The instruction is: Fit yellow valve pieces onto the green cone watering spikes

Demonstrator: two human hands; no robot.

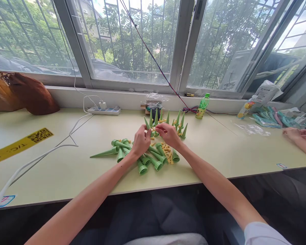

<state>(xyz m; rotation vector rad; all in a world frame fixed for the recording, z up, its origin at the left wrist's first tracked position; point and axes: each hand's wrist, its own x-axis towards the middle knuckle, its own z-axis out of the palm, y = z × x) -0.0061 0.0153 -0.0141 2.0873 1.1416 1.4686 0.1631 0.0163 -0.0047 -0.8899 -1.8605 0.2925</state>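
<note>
My left hand (pixel 142 141) is closed around a green plastic spike (pixel 147 123), whose pointed tip rises beside the fingers. Against it, my right hand (pixel 169 134) pinches a small yellow plastic piece (pixel 153 129); the fingers partly hide where the two meet. Behind both hands, several green spikes (pixel 183 131) stand upright on their wide ends, some with yellow pieces on them. In front and to the left, more ribbed green spikes (pixel 156 165) lie in a loose heap, hollow ends showing. Loose yellow pieces (pixel 169 158) are scattered below my right hand.
A green-capped bottle (pixel 202 106) stands at the back. A power strip (pixel 104 110) with white cables lies by the sill. Another person's hands (pixel 299 134) are at the far right, near bagged goods (pixel 267 117) and a second bottle (pixel 247 107).
</note>
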